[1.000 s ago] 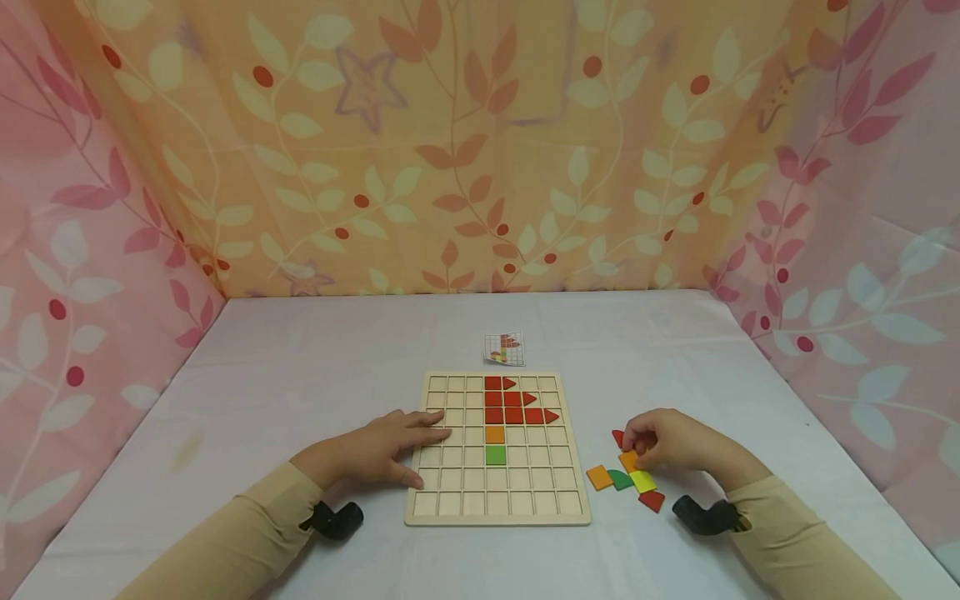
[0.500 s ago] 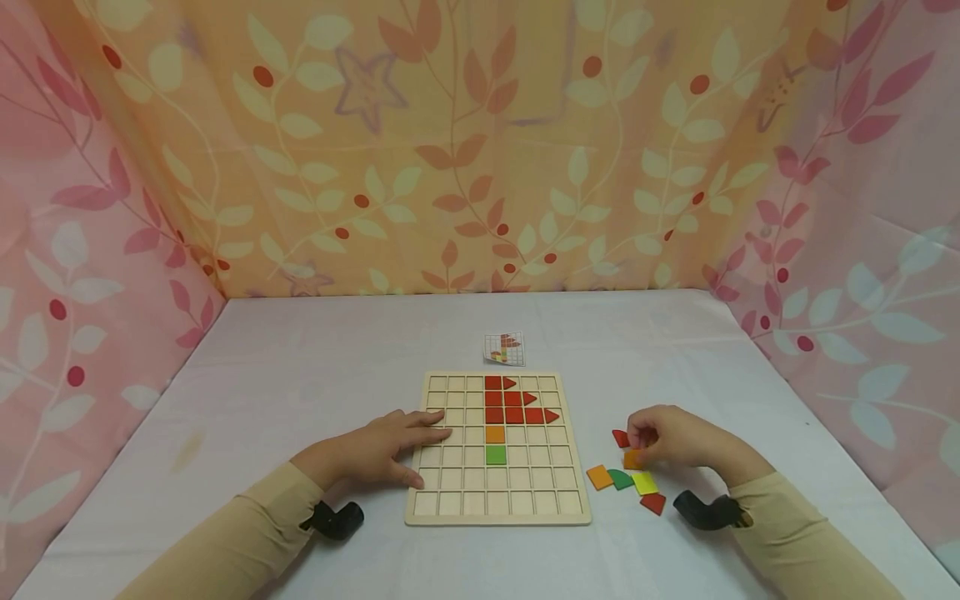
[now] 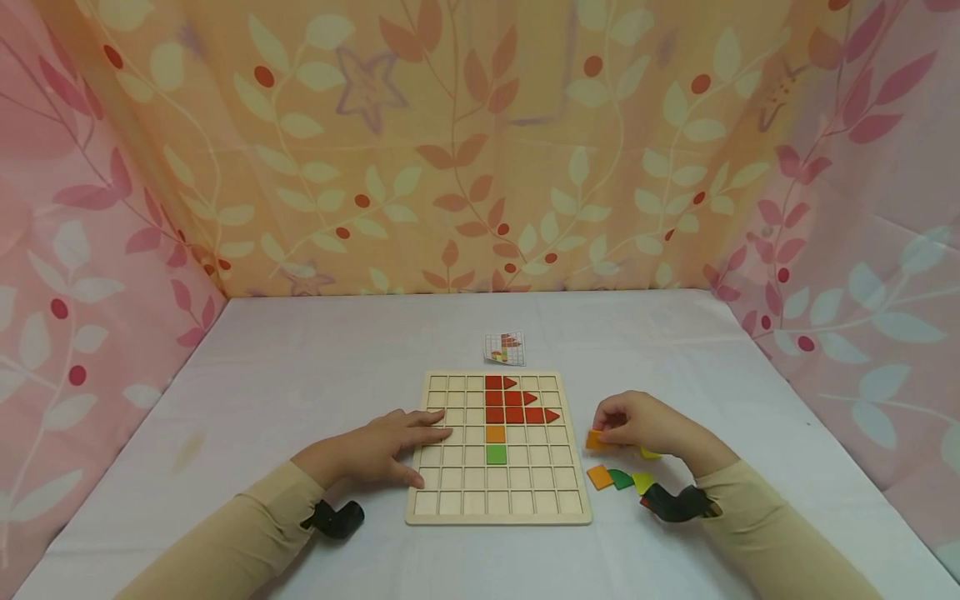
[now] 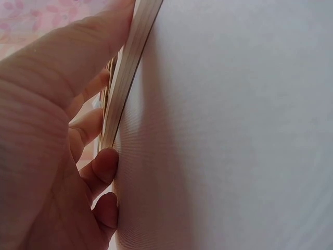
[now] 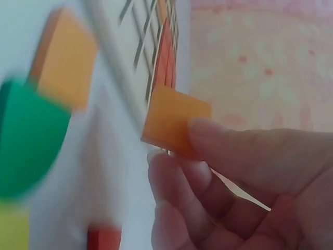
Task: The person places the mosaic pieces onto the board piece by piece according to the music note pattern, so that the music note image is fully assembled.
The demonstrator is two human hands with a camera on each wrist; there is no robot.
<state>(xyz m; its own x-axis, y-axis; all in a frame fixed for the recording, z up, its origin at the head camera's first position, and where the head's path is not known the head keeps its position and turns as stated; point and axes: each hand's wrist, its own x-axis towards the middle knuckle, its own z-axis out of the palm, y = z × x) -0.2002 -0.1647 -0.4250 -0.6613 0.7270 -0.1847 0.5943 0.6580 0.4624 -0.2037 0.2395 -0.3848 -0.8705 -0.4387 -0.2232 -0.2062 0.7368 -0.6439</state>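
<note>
My right hand pinches an orange square tile between thumb and fingers, just right of the board; the right wrist view shows the held tile in front of the board's edge. My left hand rests with spread fingers on the left edge of the wooden grid board. In the left wrist view the thumb lies along the board's side. On the board, red squares and red triangles form three rows, with an orange square and a green square below.
Right of the board lie another orange square, a green quarter-circle tile and a yellow tile. More yellow shows beneath the right hand. A small printed pattern card lies behind the board. Patterned cloth stands behind the table.
My right hand has lifted an orange square from the loose tiles and moved left with it toward the board. Its wrist camera now covers most of a red tile. The left hand has stayed put.
</note>
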